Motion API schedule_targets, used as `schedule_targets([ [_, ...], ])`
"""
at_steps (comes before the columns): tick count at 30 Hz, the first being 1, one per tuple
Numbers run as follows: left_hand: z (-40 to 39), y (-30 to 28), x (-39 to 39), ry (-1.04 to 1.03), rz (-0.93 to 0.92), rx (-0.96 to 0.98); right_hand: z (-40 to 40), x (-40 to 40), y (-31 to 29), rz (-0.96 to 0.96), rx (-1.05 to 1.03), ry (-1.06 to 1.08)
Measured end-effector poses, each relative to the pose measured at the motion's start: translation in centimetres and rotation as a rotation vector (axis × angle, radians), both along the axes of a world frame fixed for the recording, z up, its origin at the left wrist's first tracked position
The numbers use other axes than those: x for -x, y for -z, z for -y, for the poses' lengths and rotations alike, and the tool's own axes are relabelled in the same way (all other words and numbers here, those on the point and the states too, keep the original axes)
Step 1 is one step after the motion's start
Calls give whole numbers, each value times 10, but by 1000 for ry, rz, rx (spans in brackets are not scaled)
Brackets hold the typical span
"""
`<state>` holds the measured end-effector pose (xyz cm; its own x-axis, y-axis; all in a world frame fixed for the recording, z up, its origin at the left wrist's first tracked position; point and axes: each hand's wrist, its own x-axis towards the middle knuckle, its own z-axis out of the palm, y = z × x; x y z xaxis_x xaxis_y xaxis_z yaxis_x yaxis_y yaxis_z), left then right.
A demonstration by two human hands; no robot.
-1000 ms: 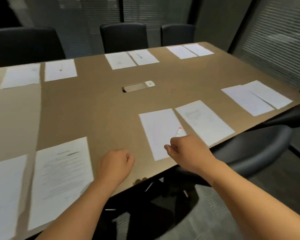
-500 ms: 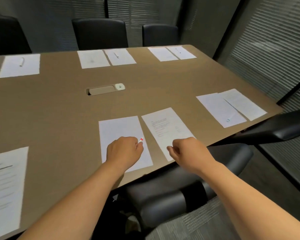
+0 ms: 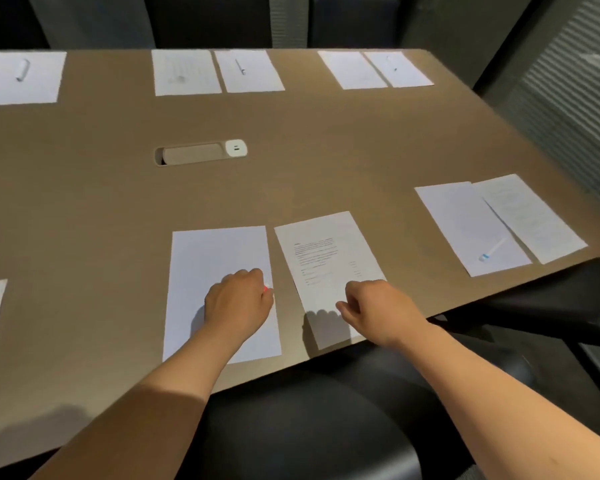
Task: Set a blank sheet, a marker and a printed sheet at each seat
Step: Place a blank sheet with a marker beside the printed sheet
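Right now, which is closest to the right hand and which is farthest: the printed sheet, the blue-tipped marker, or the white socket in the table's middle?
From the right hand:
1. Printed white sheet, right under its fingers.
2. Blue-tipped white marker, off to the right on a blank sheet.
3. White socket, farther back in the table's middle.

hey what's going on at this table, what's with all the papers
A person is laying out meeting places on a brown table. The left hand holds a red-tipped marker over the blank sheet at the nearest seat. The right hand hovers, loosely curled, over the printed sheet beside it. Other places visible already have paper pairs, several with a marker.
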<state>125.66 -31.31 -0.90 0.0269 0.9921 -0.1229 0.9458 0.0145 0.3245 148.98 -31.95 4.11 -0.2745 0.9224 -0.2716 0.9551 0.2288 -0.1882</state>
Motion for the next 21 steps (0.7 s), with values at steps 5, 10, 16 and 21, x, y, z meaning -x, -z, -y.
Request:
schedule_targets([
  [5,3,21,-3,-51,-55,-8,-43,-15,32,14,36,-171],
  [10,13,50,-8,-64,-92,52,-71,-30,67,68,87,-309],
  [16,13,64,-16,-63,-297,124,-85,-42,90,86,118,-370],
  [21,9,78,-11,-88,-257,144,-92,-41,99,97,189,-373],
])
